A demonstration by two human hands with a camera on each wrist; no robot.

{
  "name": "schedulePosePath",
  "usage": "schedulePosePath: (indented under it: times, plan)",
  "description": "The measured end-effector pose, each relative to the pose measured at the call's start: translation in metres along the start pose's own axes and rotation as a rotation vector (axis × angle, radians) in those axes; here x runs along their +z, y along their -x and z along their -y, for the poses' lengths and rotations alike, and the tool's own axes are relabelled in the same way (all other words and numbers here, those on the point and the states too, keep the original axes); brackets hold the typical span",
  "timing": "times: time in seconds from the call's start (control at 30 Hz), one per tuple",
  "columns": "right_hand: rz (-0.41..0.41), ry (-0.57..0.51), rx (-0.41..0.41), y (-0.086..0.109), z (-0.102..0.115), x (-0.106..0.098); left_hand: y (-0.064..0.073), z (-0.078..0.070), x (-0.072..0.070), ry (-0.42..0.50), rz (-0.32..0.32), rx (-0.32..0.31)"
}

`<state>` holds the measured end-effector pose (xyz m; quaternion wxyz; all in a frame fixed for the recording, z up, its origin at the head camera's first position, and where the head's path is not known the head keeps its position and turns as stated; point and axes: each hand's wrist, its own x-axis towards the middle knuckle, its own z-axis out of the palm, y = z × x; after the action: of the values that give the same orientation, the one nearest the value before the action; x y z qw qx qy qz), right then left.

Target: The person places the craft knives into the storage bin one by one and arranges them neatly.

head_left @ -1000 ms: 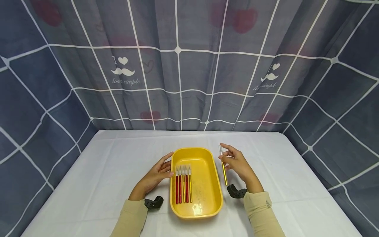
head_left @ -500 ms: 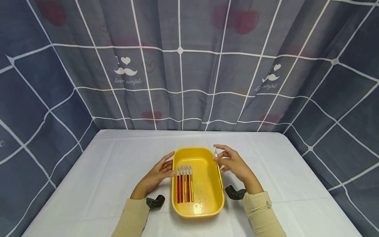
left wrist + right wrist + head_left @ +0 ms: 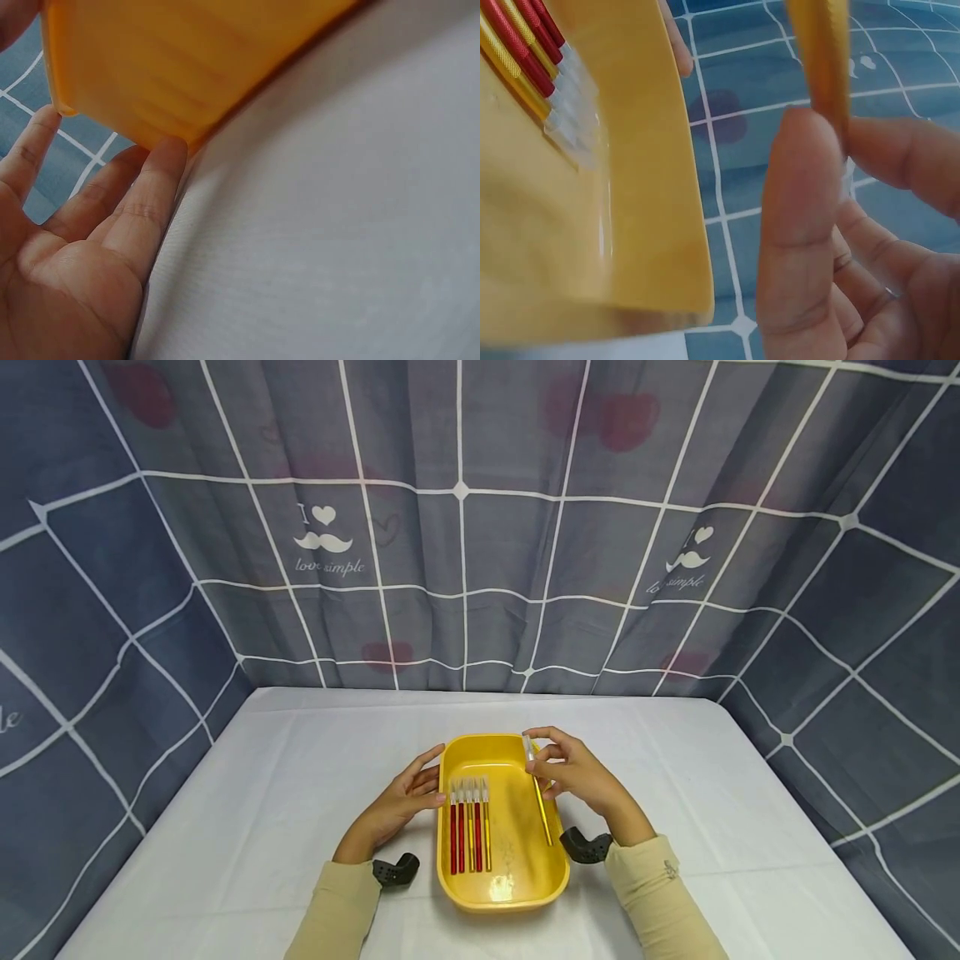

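My right hand (image 3: 581,772) pinches a gold craft knife (image 3: 543,814) with a clear cap between thumb and fingers, over the right side of the yellow tray (image 3: 517,868). Its capped end points away from me. The right wrist view shows this knife's gold handle (image 3: 825,52) between the thumb and a finger. Inside the tray's left half, several capped craft knives (image 3: 478,839), red and gold, lie side by side in a row. My left hand (image 3: 397,806) rests against the tray's left side, thumb on the rim, with straight fingers (image 3: 142,210) touching the outer wall.
The tray stands on a table with a white cloth (image 3: 300,777). A grey checked curtain (image 3: 495,552) hangs behind and along both sides. Each wrist wears a black camera mount, the left mount (image 3: 396,870) and the right mount (image 3: 585,845) close to the tray's sides.
My right hand has carried the gold craft knife leftward from beside the tray, across the right rim, to over the tray. The left hand stays at the tray's left side.
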<state>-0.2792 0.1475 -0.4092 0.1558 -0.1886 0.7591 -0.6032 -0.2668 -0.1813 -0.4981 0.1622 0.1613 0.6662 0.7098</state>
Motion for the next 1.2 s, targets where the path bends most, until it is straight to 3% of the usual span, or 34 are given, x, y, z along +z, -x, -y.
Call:
schedulePosePath:
  times: [0.47,1.2]
  plan:
    - [0.091,0.033,0.086,-0.013,0.005,0.014,-0.001,0.000,0.001,-0.026,-0.030,-0.008]
    - [0.074,0.119,0.204,-0.035,0.000,0.032,-0.001,0.001,0.000,-0.007,-0.011,-0.003]
